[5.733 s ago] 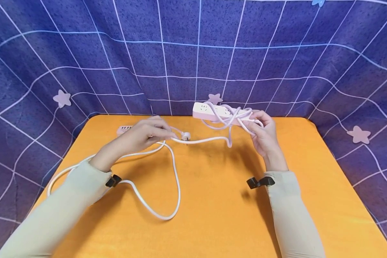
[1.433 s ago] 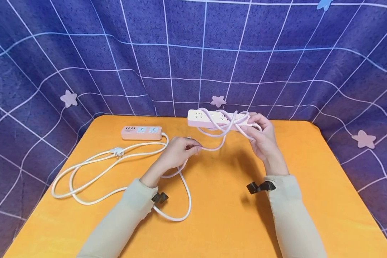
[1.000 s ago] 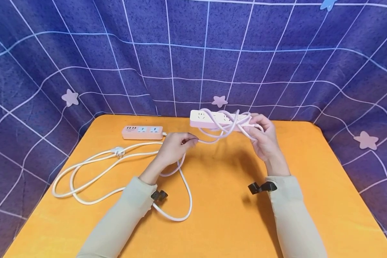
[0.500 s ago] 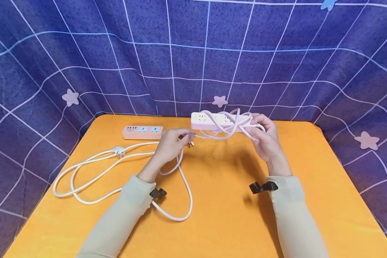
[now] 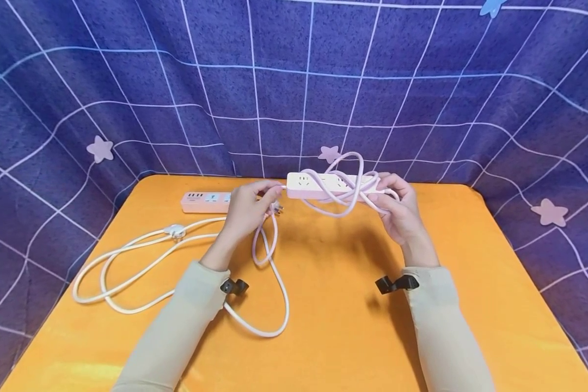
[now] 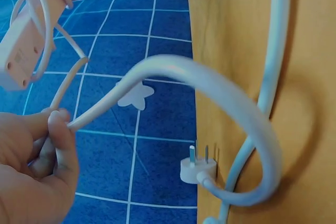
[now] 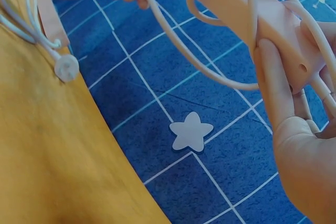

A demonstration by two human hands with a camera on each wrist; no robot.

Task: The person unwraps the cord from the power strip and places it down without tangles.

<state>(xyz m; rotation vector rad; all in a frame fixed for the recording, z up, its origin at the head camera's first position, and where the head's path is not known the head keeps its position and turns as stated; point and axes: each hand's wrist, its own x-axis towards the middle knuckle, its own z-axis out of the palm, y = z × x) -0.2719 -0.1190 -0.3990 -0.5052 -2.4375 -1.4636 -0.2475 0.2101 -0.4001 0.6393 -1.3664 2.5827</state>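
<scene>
A pale pink power strip (image 5: 323, 185) is held above the orange table (image 5: 343, 326), with its cord wound loosely round it. My right hand (image 5: 386, 191) grips its right end, fingers under the body (image 7: 273, 24). My left hand (image 5: 273, 191) pinches the same strip's cord (image 6: 157, 69) right beside the strip's left end. The cord's plug (image 5: 277, 208) dangles just below that hand, prongs showing (image 6: 198, 167). A slack loop of cord (image 5: 267, 245) hangs down to the table.
A second pink power strip (image 5: 203, 202) lies at the table's back left. Its white cord (image 5: 127, 272) sprawls in loops over the left half, with a plug (image 5: 176, 231) among them. Purple grid cloth (image 5: 294, 81) closes in the back and sides.
My left hand has moved up and right to the held strip's left end, drawing the cord with it. The plug has lifted, and a loop now stands above the strip.
</scene>
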